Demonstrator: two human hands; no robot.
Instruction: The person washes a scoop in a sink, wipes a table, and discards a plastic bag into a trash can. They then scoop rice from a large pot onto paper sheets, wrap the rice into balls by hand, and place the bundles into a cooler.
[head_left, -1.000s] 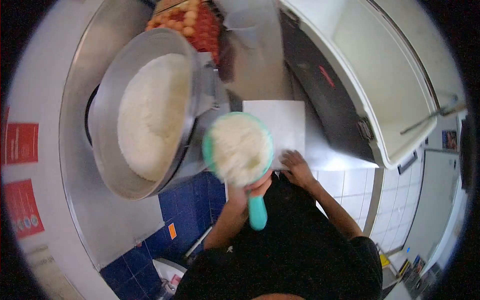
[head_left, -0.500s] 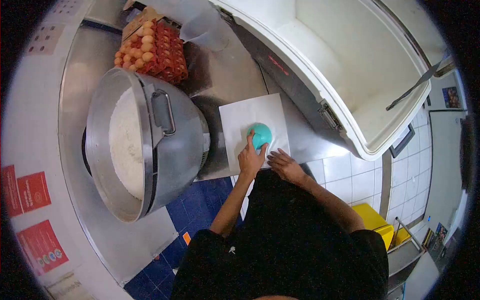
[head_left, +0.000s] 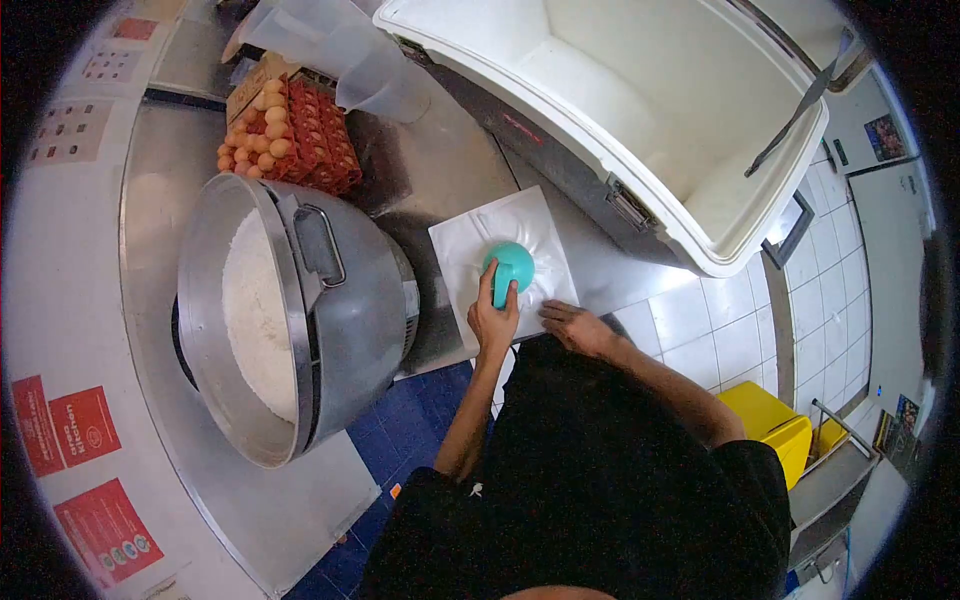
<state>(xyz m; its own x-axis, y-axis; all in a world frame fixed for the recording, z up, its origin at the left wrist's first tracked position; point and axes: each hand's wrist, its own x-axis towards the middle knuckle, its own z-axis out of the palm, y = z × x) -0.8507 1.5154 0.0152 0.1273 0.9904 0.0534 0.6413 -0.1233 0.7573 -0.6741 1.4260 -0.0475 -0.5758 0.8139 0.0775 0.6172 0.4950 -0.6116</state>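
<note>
A teal plastic mug (head_left: pixel 513 262) with a handle stands on a white square sheet (head_left: pixel 462 240) at the edge of the steel counter. My left hand (head_left: pixel 492 318) is wrapped round the mug's handle. At the sheet's near right edge, my right hand (head_left: pixel 582 330) has its fingers bent and close together, apparently pinching the sheet. Folds in the sheet spread out from the mug. What the mug contains, if anything, cannot be made out.
To the left is a large metal mixing bowl (head_left: pixel 350 300) with white powder (head_left: pixel 258 320). Egg trays (head_left: pixel 322 135) and clear plastic jugs (head_left: pixel 385 85) stand behind. An open white-lined cool box (head_left: pixel 660 130) takes up the right. A yellow bin (head_left: pixel 765 425) stands on the floor.
The view has shifted slightly. The sheet shows more creases around the mug. My right hand's fingers, spread before, are now drawn together at the sheet's edge. My left hand still holds the mug.
</note>
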